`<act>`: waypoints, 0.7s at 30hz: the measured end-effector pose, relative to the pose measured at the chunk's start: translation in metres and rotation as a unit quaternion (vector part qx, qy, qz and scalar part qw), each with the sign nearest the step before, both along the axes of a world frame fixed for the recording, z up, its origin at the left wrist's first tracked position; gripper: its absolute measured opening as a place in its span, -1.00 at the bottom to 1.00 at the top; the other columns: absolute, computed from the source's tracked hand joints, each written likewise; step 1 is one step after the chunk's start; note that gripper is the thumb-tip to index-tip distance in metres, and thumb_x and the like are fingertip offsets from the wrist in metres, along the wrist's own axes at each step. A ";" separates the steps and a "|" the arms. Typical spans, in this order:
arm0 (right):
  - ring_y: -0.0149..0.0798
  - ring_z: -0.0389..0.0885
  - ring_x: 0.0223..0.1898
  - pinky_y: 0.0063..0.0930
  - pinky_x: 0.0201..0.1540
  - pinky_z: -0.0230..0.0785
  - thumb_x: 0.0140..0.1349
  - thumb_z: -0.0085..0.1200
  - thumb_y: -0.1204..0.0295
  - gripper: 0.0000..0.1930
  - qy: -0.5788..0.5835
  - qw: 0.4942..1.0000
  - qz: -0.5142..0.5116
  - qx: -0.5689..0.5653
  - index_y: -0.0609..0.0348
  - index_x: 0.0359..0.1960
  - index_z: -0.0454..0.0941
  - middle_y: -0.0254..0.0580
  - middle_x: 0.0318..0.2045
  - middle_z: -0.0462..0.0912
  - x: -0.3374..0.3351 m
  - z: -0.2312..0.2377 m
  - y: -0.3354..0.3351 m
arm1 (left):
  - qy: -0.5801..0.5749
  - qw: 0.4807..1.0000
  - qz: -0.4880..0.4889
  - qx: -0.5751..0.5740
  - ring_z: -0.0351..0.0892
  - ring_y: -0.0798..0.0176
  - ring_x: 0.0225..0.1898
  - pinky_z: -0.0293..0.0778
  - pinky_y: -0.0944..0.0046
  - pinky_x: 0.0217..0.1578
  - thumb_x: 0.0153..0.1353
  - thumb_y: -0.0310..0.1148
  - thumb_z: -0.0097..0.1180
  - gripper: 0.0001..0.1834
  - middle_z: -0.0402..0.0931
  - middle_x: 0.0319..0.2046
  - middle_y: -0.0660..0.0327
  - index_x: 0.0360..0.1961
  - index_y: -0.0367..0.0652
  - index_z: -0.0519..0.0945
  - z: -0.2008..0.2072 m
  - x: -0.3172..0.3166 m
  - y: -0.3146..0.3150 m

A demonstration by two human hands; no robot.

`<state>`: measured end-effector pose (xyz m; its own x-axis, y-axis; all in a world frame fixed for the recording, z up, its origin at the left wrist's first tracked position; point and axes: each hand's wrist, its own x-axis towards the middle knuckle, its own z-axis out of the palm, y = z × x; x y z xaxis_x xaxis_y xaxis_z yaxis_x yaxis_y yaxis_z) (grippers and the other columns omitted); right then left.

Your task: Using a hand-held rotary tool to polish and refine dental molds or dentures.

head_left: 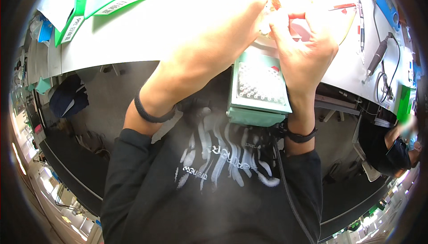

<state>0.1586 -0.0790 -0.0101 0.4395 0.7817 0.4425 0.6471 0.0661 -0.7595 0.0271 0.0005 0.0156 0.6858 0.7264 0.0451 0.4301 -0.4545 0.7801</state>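
Both hands meet over the far side of a pale green box, under glaring light. My left hand (253,13) is largely washed out, its fingers bent around a small reddish-orange piece (274,1). Against it, the thumb and fingers of my right hand (308,50) are curled in a pinch. What the right fingertips grip is lost in the glare. Close to my chest, at the table edge, the green box (256,115) holds rows of many small pale upright pins (261,83) in its top.
Green-edged folders (73,12) stand at the far left of the white table (133,34). To the right lie a red-handled tool (343,6), a pen (361,32) and a dark corded handpiece (378,58). A blue object (382,1) is beyond. Another person (385,148) sits at right.
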 end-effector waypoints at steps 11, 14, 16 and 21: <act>-0.48 0.60 -0.53 -0.66 -0.47 0.34 -0.01 0.28 0.57 -0.86 -0.044 0.999 -0.008 0.003 0.32 -0.48 0.53 -0.26 -0.62 0.62 -0.003 0.008 0.000 | -0.012 0.988 -0.019 0.154 0.57 0.22 -0.43 0.46 0.31 -0.32 0.27 -0.34 0.04 -0.80 0.56 -0.44 0.09 -0.17 -0.25 0.51 -0.017 -0.008 -0.006; -0.50 0.58 -0.56 -0.67 -0.47 0.33 0.00 0.27 0.58 -0.86 -0.008 1.000 -0.003 -0.004 0.32 -0.49 0.53 -0.27 -0.65 0.61 -0.003 0.005 -0.002 | -0.062 0.991 -0.059 0.104 0.54 0.09 -0.28 0.45 0.20 -0.24 0.22 -0.41 0.05 -0.72 0.52 -0.35 0.09 -0.04 -0.18 0.46 -0.018 -0.008 0.010; -0.51 0.57 -0.57 -0.67 -0.48 0.32 0.00 0.27 0.58 -0.87 -0.007 1.000 0.000 -0.004 0.32 -0.50 0.53 -0.27 -0.66 0.61 -0.003 0.004 -0.002 | -0.008 0.994 -0.028 0.106 0.57 0.16 -0.34 0.46 0.25 -0.28 0.25 -0.38 0.02 -0.78 0.55 -0.39 0.08 -0.12 -0.23 0.49 -0.007 0.000 0.005; -0.54 0.50 -0.62 -0.67 -0.52 0.28 -0.01 0.28 0.56 -0.87 -0.015 1.000 0.005 0.008 0.30 -0.51 0.53 -0.29 -0.68 0.59 -0.001 0.006 -0.003 | 0.114 0.984 0.006 0.137 0.59 0.25 -0.37 0.46 0.32 -0.30 0.28 -0.39 -0.02 -0.81 0.59 -0.39 0.10 -0.20 -0.29 0.52 0.008 0.010 0.000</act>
<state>0.1573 -0.0818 -0.0040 0.4189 0.7788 0.4669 0.6686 0.0834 -0.7389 0.0367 0.0004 0.0234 0.6923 0.7163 0.0869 0.5859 -0.6284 0.5117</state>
